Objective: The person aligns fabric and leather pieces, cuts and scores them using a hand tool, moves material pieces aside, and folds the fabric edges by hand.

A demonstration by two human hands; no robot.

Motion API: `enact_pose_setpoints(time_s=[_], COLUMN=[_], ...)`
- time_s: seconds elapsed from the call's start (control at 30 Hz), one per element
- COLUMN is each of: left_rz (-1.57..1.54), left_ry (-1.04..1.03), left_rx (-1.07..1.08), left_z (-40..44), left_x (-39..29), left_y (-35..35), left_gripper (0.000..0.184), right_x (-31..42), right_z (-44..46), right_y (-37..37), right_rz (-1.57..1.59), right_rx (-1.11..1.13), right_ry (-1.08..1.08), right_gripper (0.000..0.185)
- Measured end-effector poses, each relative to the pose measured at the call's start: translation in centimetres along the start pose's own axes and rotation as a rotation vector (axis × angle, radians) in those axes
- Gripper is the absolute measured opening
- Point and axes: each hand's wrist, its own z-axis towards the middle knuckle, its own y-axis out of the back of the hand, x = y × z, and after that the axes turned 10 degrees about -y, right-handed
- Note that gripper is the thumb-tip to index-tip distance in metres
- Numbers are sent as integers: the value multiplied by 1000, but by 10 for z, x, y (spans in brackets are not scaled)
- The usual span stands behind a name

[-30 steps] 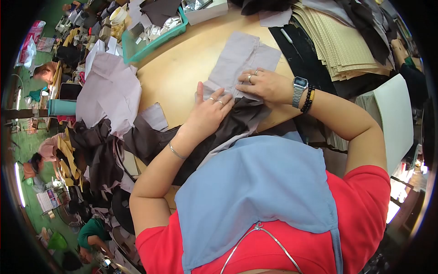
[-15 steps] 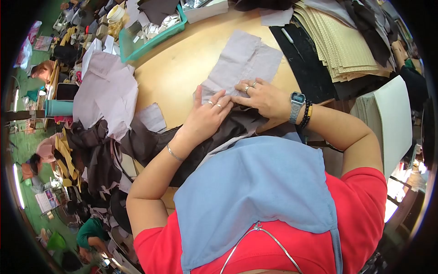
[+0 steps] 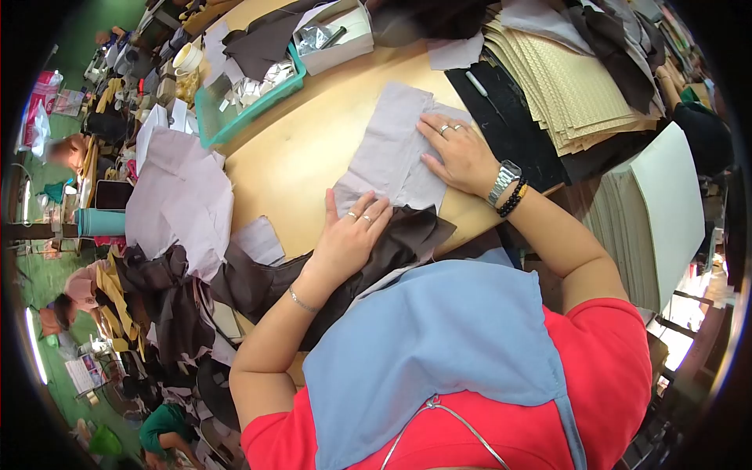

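Note:
A pale lilac fabric piece (image 3: pixel 388 149) with a seam lies on the wooden table. My left hand (image 3: pixel 350 239) rests open at its lower left edge, where it meets dark brown fabric (image 3: pixel 407 233). My right hand (image 3: pixel 460 153) lies open on the upper right part of the lilac piece, its fingers pointing up and left. Neither hand grips anything visible. The dark fabric runs down over the table's front edge towards the blue apron.
A teal tray (image 3: pixel 249 110) of small white pieces and a white box (image 3: pixel 335 39) stand at the back. An awl (image 3: pixel 486 95) lies on black material at right, beside stacked patterned sheets (image 3: pixel 560 86). More lilac fabric (image 3: pixel 178 196) lies left. Other people are at far left.
My right hand has slid up and right along the lilac fabric, away from my left hand. The camera view has shifted, and the table things appear lower.

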Motion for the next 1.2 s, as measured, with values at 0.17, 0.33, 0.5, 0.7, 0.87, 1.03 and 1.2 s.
enact_pose_setpoints(time_s=[0.17,0.33,0.5,0.7,0.87,1.03,1.2], left_rz=[-6,6,-134,-351,-429,-435,-448], left_ry=[8,5,49,223,223,234,296], left_rx=[-26,-30,-72,-54,-361,-466,-557], left_z=[-2,-1,0,34,102,136,135], left_x=[-1,-1,2,17,56,56,57], left_y=[-3,-2,-3,20,-6,-31,-41], left_gripper=[40,40,35,27,21,22,21], right_x=[-8,-14,-34,-24,-20,-30,-36], right_z=[13,32,37,12,24,41,57], right_y=[-2,-4,-15,-1,3,-4,17], right_rz=[-152,-196,-88,71,285,716,468], right_rx=[-83,-49,-254,-278,-180,-118,189], right_ry=[-31,-151,-97,-139,-251,-480,-494], right_gripper=[56,60,54,39,35,44,37])
